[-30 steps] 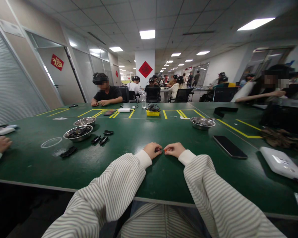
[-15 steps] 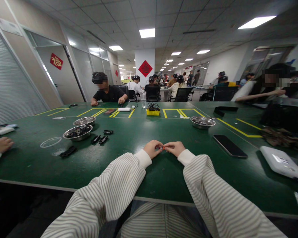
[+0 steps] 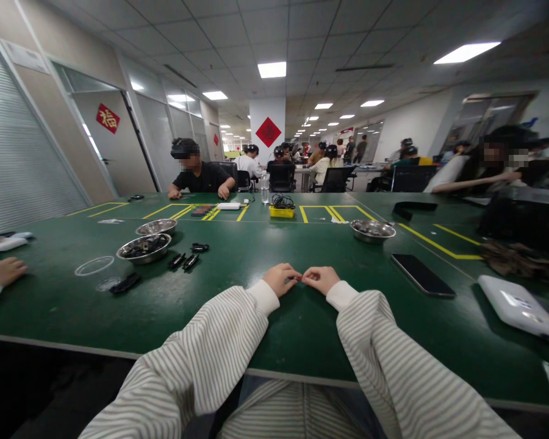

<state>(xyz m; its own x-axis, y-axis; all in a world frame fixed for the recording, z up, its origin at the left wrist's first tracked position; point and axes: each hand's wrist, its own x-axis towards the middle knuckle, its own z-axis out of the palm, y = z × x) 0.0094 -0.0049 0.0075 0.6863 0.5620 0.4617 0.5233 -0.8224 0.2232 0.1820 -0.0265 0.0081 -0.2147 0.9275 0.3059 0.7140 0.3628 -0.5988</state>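
Just above the green table (image 3: 238,317), my two hands meet fingertip to fingertip in front of me. My left hand (image 3: 280,280) is closed in a pinch on a small reddish-orange part (image 3: 299,278), too small for me to tell its kind. My right hand (image 3: 321,280) is pinched close beside that part; whether something is between its fingertips I cannot make out. To the left lie several small black parts (image 3: 191,262) on the tabletop. Behind them stands a metal bowl (image 3: 165,258) filled with dark pieces.
A second metal bowl (image 3: 156,227) and a clear plastic cup (image 3: 94,266) stand at left. At right are a bowl of parts (image 3: 373,231), a phone (image 3: 423,275) and a white device (image 3: 521,308). Another person's hand (image 3: 4,271) rests at far left. A yellow tray (image 3: 282,212) holds cables.
My fingertips have drawn slightly apart, and the reddish part sits nearer my left fingers. The whole view has shifted down a little in the frame.
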